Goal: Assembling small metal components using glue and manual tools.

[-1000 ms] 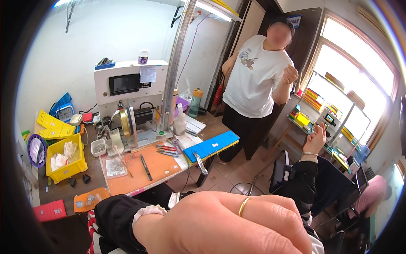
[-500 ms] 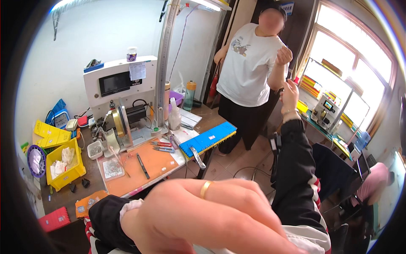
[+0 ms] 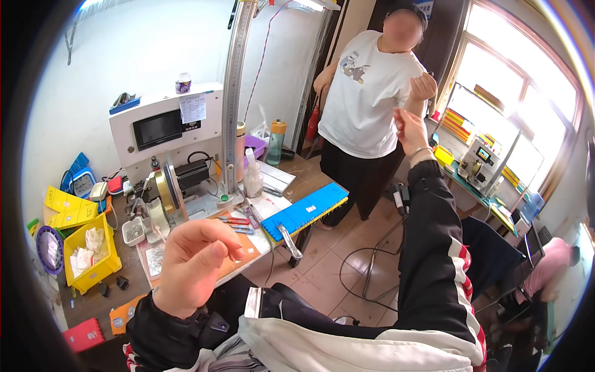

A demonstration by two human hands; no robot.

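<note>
hovering above the near edge of the surface (image 3: 111, 297), the left hand (image 3: 192, 263) is raised close to the camera, back of hand toward the lens, fingers curled loosely inward with the thumb tucked under; the grip is narrow and holds nothing visible. its dark sleeve enters from 6 o'clock. nearest items lie just beyond it at 12 o'clock: red-handled cutters (image 3: 233, 220) on an orange mat (image 3: 245, 257). a blue block (image 3: 305, 211) sits at 2 o'clock from the hand. the right hand (image 3: 410, 127) is extended far out toward 1 o'clock, arm nearly straight, fingers partly bent, next to a standing person's hand (image 3: 424, 85); whether they touch cannot be told, nor whether anything is held.
</note>
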